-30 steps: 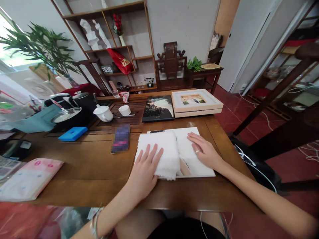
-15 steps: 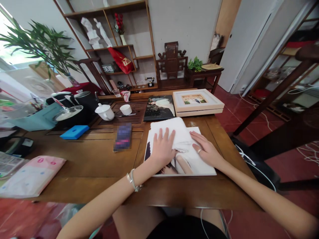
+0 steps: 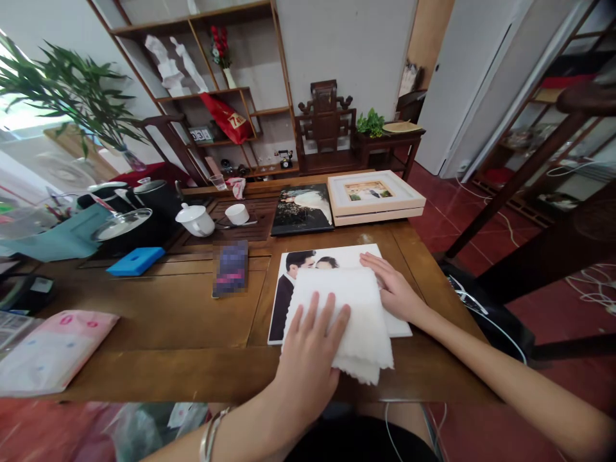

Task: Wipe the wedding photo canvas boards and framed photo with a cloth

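Note:
A large photo print (image 3: 289, 282) lies flat on the wooden table (image 3: 183, 321) in front of me. A folded white cloth (image 3: 356, 308) rests on its lower middle and hangs a little over the table's front edge. My left hand (image 3: 310, 350) lies flat on the cloth with fingers spread. My right hand (image 3: 392, 289) presses flat on the print's right side, fingers stretched out, touching the cloth's edge. The cloth hides most of the picture.
Behind the print lie a dark photo (image 3: 302, 208) and a framed picture in a pale frame (image 3: 375, 196). A blurred phone (image 3: 230, 268), blue box (image 3: 135, 260), white teapot (image 3: 196, 220), cup (image 3: 237, 213) and pink pouch (image 3: 48, 350) sit to the left. Shelves stand behind.
My left hand has drawn the cloth from the print's top down toward me to its lower edge, uncovering the upper part of the picture. My right hand stays on the print's right side.

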Available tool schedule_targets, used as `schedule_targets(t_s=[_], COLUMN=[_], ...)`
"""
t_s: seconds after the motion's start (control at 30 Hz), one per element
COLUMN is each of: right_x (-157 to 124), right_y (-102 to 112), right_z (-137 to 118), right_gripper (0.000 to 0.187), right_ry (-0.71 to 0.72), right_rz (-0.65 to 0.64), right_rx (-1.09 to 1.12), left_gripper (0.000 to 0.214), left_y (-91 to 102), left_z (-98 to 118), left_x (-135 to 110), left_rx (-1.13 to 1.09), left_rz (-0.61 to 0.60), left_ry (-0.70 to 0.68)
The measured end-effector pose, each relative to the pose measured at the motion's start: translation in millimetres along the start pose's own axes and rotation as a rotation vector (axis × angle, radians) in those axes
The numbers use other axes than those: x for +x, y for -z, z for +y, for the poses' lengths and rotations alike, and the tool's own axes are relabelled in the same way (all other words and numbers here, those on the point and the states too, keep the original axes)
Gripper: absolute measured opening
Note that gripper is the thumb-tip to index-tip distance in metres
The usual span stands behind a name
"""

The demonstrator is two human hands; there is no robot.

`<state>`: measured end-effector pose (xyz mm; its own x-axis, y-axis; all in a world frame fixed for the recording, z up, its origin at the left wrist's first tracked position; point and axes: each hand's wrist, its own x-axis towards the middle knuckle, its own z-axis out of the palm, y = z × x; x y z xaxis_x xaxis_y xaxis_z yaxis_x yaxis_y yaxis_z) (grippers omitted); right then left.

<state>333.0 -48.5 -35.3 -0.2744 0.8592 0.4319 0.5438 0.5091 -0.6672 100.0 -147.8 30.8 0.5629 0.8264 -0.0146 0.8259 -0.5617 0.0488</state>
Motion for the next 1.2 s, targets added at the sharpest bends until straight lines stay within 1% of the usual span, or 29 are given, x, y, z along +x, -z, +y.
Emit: schedule_targets(t_s=[0.1, 0.17, 0.27, 0.33, 0.4, 0.5, 0.57, 0.63, 0.7, 0.8, 0.87, 0.93, 0.97, 1.03, 1.1, 1.2], right_x=[0, 0, 1, 2, 2, 1, 1, 2, 2, 2, 1, 1, 1, 0, 0, 0], right_y=[-1, -2, -2, -2, -2, -2, -2, -1, -1, -1, -2, -2, -2, -2, -2, 0], right_z=[-1, -2, -2, -2, -1, -1, -1, -2, -3, -4, -4, -3, -2, -1, -1, -1], right_gripper=[0.044, 0.043, 0.043, 0.043, 0.042, 0.042, 0.042, 0.043, 0.043, 0.042, 0.042, 0.043, 0.043, 0.043, 0.043, 0.044], right_ry=[-0.014, -0.025, -0.022, -0.020, -0.020, -0.023, -0.024, -0.024, -0.026, -0.028, -0.028, -0.029, -0.029, -0.028, -0.025, -0.020], right_rz=[0.020, 0.024, 0.015, 0.013, 0.017, 0.016, 0.010, 0.003, 0.001, 0.008, 0.009, 0.008, 0.009, 0.010, 0.004, -0.017], right_rx=[-0.030, -0.040, -0.045, -0.038, -0.028, -0.025, -0.027, -0.031, -0.032, -0.024, -0.019, -0.022, -0.026, -0.037, -0.049, -0.057], left_gripper=[0.085, 0.081, 0.074, 0.072, 0.076, 0.082, 0.082, 0.084, 0.086, 0.085, 0.083, 0.083, 0.084, 0.084, 0.083, 0.080], left_y=[0.5, 0.9, 2.7, 4.1, 4.9, 4.2, 2.8, 0.8, -2.4, -10.4, -16.3, -20.3, -21.0, -19.7, -15.7, -7.4], left_z=[-18, -34, -58, -73, -83, -91, -91, -91, -90, -87, -84, -82, -82, -84, -90, -105], left_x=[3, 13, 32, 42, 48, 47, 39, 23, 1, -36, -55, -63, -63, -53, -34, 2], left_rx=[0.004, 0.019, 0.020, 0.003, -0.013, -0.019, -0.023, -0.056, -0.121, -0.231, -0.267, -0.277, -0.283, -0.303, -0.313, -0.304], left_rz=[0.036, 0.059, 0.046, 0.045, 0.068, 0.103, 0.112, 0.108, 0.110, 0.162, 0.192, 0.197, 0.198, 0.204, 0.200, 0.164], left_ry=[0.080, 0.155, 0.229, 0.241, 0.219, 0.169, 0.148, 0.114, 0.053, -0.024, -0.033, -0.016, -0.001, 0.031, 0.060, 0.081])
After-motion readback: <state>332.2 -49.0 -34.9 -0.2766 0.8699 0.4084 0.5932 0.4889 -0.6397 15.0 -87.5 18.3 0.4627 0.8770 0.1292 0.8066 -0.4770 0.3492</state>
